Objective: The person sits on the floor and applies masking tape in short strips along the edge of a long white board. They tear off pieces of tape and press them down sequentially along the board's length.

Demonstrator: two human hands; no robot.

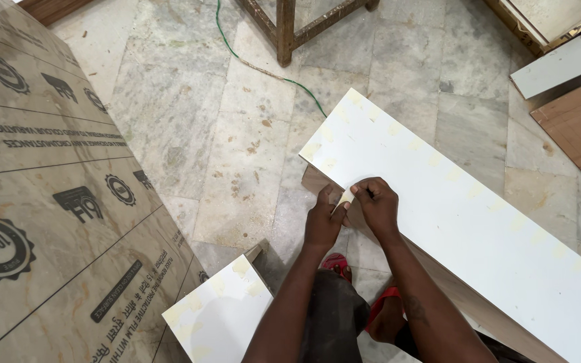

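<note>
A person crouches over a long white laminated board (pixel 452 202) lying aslant on a marble floor (pixel 237 121), both hands meeting at its near edge. The left hand (pixel 323 218) and the right hand (pixel 375 204) are each pinched shut on a small pale strip of tape (pixel 345 197) stuck at the board's rim, fingertips touching. A smaller white panel (pixel 220 316) lies near the left forearm, beside a large film-covered printed sheet (pixel 55 202). A green cord (pixel 263 67) trails past a wooden stool leg (pixel 285 30) beyond.
</note>
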